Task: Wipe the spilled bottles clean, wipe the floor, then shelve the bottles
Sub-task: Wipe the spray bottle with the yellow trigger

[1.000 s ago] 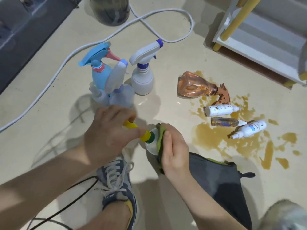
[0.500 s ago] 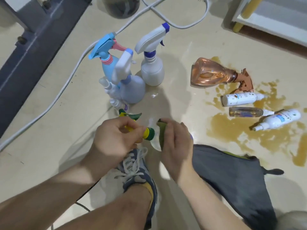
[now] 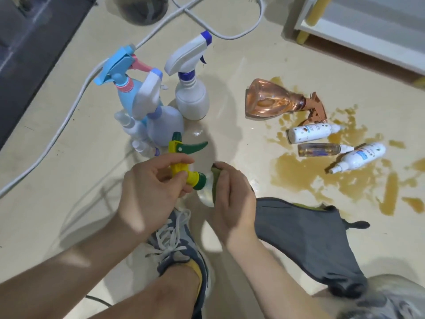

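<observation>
My left hand (image 3: 154, 192) grips the yellow-and-green trigger head of a clear spray bottle (image 3: 185, 166). My right hand (image 3: 232, 199) presses a green-and-grey cloth (image 3: 305, 238) around the bottle's body, hiding most of it. On the floor to the right, a brown spill (image 3: 305, 173) surrounds a tipped amber spray bottle (image 3: 273, 101), two small white bottles (image 3: 310, 132) (image 3: 361, 156) and a small clear one (image 3: 322, 149). Standing upright behind my hands are a blue sprayer (image 3: 124, 88), a white sprayer (image 3: 192, 93) and a few smaller bottles (image 3: 135, 132).
A white shelf with yellow legs (image 3: 358, 26) stands at the far right. A white cable (image 3: 69, 111) loops across the floor on the left. A dark round container (image 3: 142, 8) sits at the top. My sneaker (image 3: 179, 247) is below my hands.
The trigger head has turned upward in my left hand, so its green lever now shows. My right hand has shifted slightly around the bottle with the cloth.
</observation>
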Demonstrator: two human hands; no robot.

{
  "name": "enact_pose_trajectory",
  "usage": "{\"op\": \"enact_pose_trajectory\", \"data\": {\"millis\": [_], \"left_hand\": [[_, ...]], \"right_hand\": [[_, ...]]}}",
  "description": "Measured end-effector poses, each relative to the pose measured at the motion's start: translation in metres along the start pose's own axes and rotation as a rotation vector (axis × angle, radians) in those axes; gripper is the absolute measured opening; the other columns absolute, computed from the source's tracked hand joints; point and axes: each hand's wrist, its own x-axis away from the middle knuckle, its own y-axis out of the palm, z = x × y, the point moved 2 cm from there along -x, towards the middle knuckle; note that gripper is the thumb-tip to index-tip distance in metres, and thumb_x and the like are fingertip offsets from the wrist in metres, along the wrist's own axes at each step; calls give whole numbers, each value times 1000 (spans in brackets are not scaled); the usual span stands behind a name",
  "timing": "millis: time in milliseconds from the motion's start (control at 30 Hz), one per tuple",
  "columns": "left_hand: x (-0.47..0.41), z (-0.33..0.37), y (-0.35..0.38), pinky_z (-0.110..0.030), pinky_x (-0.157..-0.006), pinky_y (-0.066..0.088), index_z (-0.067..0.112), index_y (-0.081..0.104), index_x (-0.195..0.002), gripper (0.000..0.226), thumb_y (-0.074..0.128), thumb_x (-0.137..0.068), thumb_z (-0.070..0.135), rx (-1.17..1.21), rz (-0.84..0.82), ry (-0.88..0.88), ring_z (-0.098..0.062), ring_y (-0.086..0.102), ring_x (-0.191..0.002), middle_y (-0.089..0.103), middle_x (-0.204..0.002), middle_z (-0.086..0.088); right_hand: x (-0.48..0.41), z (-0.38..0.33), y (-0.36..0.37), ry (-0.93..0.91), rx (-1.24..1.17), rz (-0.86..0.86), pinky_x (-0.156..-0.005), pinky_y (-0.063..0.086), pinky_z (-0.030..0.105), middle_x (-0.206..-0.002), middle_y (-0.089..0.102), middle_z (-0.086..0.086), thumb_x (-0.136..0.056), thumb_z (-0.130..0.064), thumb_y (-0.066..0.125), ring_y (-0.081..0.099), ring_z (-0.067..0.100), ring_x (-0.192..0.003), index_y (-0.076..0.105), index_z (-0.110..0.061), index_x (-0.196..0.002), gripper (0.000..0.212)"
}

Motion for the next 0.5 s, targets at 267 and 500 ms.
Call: {"op": "enact_pose_trajectory", "data": {"millis": [267, 500], "left_hand": [[-2, -5, -12, -26, -76, 58, 40, 68, -99, 28, 62, -93, 13, -154, 49, 268, -4, 72, -77, 73, -84, 15], [9, -26, -25, -32, -62, 47, 27, 57, -88, 12, 59, -84, 16, -411, 127, 420, -16, 58, -59, 60, -73, 5]], "right_hand": [[-39, 69, -9, 230, 130, -76, -85, 43, 34, -93, 65, -2, -103, -22, 27, 59, 24, -92, 65, -19, -98, 38], [-21, -18, 24, -235, 6, -92, -82, 44, 25, -95, 72, 1, -98, -18, 42, 62, 13, -92, 71, -8, -99, 31]]}}
